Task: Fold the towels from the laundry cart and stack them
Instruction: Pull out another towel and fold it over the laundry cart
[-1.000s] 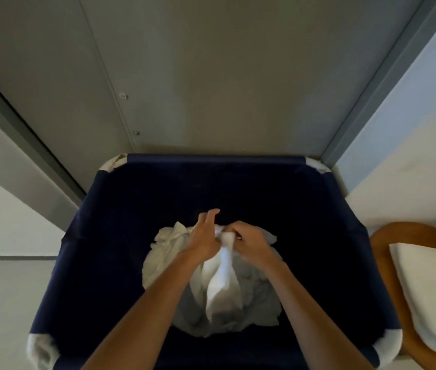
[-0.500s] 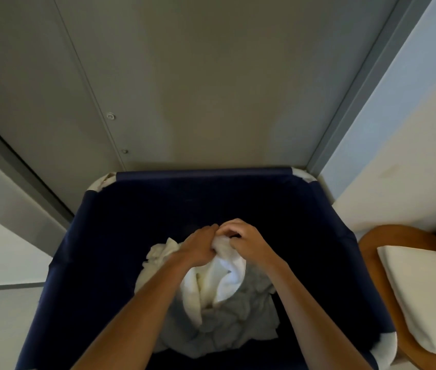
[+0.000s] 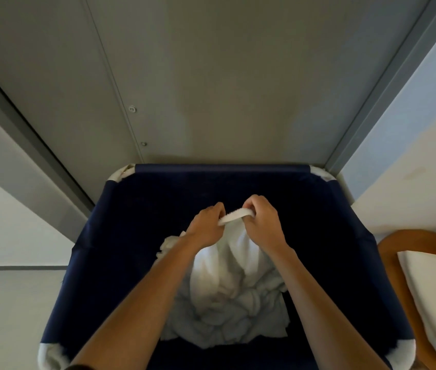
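Only partly visible between left hand [image 3: 206,225] and right hand [image 3: 264,225]: towel [image 3: 234,217] edge.

Dim, soft light; cart [image 3: 110,236] interior dark; wide-angle bending at edges; slightly soft.

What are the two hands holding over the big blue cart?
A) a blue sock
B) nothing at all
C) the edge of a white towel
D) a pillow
C: the left hand and the right hand each grip one end of the rolled edge of a white towel, which hangs down into the navy laundry cart.
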Tool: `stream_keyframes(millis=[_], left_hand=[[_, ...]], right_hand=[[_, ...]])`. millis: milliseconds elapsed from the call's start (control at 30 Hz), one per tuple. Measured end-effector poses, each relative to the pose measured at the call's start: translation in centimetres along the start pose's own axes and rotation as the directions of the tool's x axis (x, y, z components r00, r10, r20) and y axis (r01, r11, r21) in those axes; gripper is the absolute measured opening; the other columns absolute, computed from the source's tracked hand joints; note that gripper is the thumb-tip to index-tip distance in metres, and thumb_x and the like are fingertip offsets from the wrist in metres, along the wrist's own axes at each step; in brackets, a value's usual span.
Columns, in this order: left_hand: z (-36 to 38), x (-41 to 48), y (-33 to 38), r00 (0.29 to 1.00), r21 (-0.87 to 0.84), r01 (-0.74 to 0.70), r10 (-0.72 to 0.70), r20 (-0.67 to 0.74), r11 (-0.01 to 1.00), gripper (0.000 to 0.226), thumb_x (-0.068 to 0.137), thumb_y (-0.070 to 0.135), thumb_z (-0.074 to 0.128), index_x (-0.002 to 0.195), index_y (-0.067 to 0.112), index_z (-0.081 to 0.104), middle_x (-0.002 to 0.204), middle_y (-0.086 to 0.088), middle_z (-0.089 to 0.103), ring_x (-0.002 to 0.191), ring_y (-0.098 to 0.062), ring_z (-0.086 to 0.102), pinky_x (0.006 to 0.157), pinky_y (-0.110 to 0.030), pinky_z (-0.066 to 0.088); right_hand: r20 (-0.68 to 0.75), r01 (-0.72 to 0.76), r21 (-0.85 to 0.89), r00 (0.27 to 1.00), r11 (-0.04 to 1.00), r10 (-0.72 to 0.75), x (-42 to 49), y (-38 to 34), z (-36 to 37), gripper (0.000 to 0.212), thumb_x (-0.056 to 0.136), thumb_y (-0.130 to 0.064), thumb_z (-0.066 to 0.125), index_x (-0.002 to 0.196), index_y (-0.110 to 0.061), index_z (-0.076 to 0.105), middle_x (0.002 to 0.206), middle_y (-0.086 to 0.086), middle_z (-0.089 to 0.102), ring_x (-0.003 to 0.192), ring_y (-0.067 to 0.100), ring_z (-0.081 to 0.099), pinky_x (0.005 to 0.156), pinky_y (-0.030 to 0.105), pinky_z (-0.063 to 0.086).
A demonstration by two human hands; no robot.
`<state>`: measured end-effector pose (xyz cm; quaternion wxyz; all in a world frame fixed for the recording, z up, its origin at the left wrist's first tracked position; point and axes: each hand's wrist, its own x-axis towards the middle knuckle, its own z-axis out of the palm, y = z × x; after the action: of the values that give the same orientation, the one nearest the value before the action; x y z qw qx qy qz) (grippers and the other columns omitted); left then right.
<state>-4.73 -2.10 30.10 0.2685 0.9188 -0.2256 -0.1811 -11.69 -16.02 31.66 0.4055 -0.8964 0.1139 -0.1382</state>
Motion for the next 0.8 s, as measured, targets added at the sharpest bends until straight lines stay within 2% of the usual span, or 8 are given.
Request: stream_keyframes(millis=[200, 300, 433, 500, 567, 667, 733, 800], left_hand=[[-0.1, -0.9, -0.8, 0.997, -0.090, 0.051, -0.055, -0.051, 0.995, 0.009, 0.097, 0.013, 0.046, 0.094, 0.019, 0.050, 0.087, -0.005, 0.061, 0.073, -0.025, 0.061, 0.067, -0.042, 0.055], [-0.6, -1.4, 0.1, 0.992, -0.199, 0.015, -0.039, -0.116, 0.980, 0.014, 0.097, 0.008, 0.042, 0.097, 0.014, 0.055, 0.087, -0.007, 0.063, 0.077, -0.026, 0.063, 0.069, -0.042, 0.056], [-1.4, -2.1, 1.9, 0.985, -0.328, -0.030, -0.028, -0.172, 0.944, 0.027, 0.092, 0.002, 0.040, 0.100, 0.019, 0.059, 0.095, -0.003, 0.064, 0.084, -0.020, 0.063, 0.070, -0.037, 0.055], [-1.9, -2.6, 2.7, 0.980, -0.354, -0.063, -0.008, -0.197, 0.933, 0.031, 0.087, -0.001, 0.042, 0.102, 0.020, 0.059, 0.098, 0.001, 0.063, 0.084, -0.010, 0.061, 0.067, -0.023, 0.053], [-2.3, -3.0, 3.1, 0.966, -0.352, -0.104, 0.010, -0.259, 0.930, 0.027, 0.087, -0.002, 0.044, 0.102, 0.016, 0.060, 0.095, 0.003, 0.062, 0.081, -0.005, 0.058, 0.063, -0.010, 0.046], [-2.2, -3.4, 2.5, 0.933, -0.271, -0.145, 0.041, -0.358, 0.952, 0.009, 0.093, 0.006, 0.050, 0.096, 0.009, 0.058, 0.092, -0.002, 0.058, 0.076, -0.008, 0.053, 0.063, -0.014, 0.041], [-1.8, -3.6, 2.0, 0.940, -0.216, -0.136, 0.057, -0.335, 0.967, 0.004, 0.093, 0.014, 0.055, 0.091, 0.012, 0.054, 0.094, -0.002, 0.049, 0.077, -0.008, 0.048, 0.065, -0.013, 0.037], [-1.7, -3.8, 1.9, 0.969, -0.206, -0.084, 0.031, -0.246, 0.975, 0.011, 0.090, 0.016, 0.059, 0.091, 0.014, 0.048, 0.094, 0.000, 0.047, 0.077, -0.009, 0.049, 0.062, -0.017, 0.041]], right_hand=[[-0.076, -0.041, 0.058, 0.996, 0.997, 0.046, -0.9, 0.4, -0.5, 0.014, 0.088, -0.007, 0.052, 0.086, -0.021, 0.054, 0.087, -0.006, 0.056, 0.075, 0.007, 0.055, 0.062, 0.017, 0.045], [-0.036, -0.089, 0.002, 0.995, 0.996, 0.089, -1.1, 0.7, -0.2, 0.007, 0.092, -0.017, 0.054, 0.097, -0.021, 0.055, 0.093, -0.004, 0.056, 0.079, 0.010, 0.057, 0.066, 0.021, 0.047], [0.103, -0.172, -0.092, 0.978, 0.981, 0.182, -1.4, 0.3, 0.6, 0.018, 0.090, -0.037, 0.060, 0.103, -0.028, 0.051, 0.086, -0.008, 0.059, 0.075, 0.009, 0.060, 0.066, 0.026, 0.052], [0.092, -0.140, -0.110, 0.984, 0.984, 0.150, -1.7, -0.1, 1.1, 0.009, 0.091, -0.029, 0.058, 0.096, -0.022, 0.055, 0.083, -0.007, 0.060, 0.074, 0.009, 0.060, 0.063, 0.023, 0.049], [0.034, -0.147, -0.026, 0.988, 0.989, 0.148, -1.8, -0.8, 1.1, 0.009, 0.092, -0.020, 0.055, 0.084, -0.019, 0.056, 0.078, -0.006, 0.059, 0.069, 0.005, 0.057, 0.060, 0.015, 0.042], [-0.053, -0.126, 0.166, 0.989, 0.978, 0.137, -1.3, -2.7, 0.0, 0.019, 0.094, -0.009, 0.051, 0.078, -0.017, 0.056, 0.072, -0.007, 0.058, 0.062, 0.000, 0.055, 0.055, 0.008, 0.042], [-0.078, -0.002, 0.168, 0.997, 0.986, 0.015, -1.0, -4.0, -0.9, 0.016, 0.092, -0.002, 0.049, 0.079, -0.006, 0.058, 0.069, 0.004, 0.059, 0.058, 0.007, 0.052, 0.051, 0.013, 0.040], [-0.102, 0.064, 0.177, 0.994, 0.982, -0.047, -1.1, -4.8, -1.4, 0.013, 0.088, 0.004, 0.046, 0.080, 0.002, 0.057, 0.069, 0.015, 0.059, 0.055, 0.015, 0.045, 0.049, 0.019, 0.037]])
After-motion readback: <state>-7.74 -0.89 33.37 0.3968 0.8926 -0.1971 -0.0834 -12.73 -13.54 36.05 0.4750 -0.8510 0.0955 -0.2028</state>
